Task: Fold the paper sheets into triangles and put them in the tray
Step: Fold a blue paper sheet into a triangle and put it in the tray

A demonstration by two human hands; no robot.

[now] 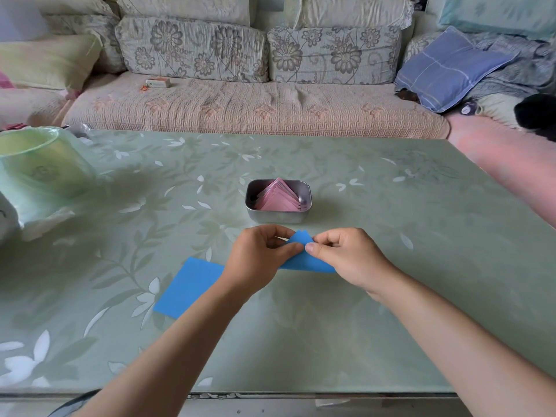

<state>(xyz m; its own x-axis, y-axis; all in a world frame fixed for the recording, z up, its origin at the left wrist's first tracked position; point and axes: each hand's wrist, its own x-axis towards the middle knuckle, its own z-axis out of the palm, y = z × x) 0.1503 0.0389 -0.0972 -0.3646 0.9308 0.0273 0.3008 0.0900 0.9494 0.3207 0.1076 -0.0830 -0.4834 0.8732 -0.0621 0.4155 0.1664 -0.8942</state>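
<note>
Now | left hand [258,260], right hand [346,254] | both hands pinching blue sheet [304,257]

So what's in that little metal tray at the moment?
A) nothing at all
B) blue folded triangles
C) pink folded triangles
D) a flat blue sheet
C: the metal tray holds a stack of pink folded triangles, while the blue paper is pinched between both hands in front of it.
</note>
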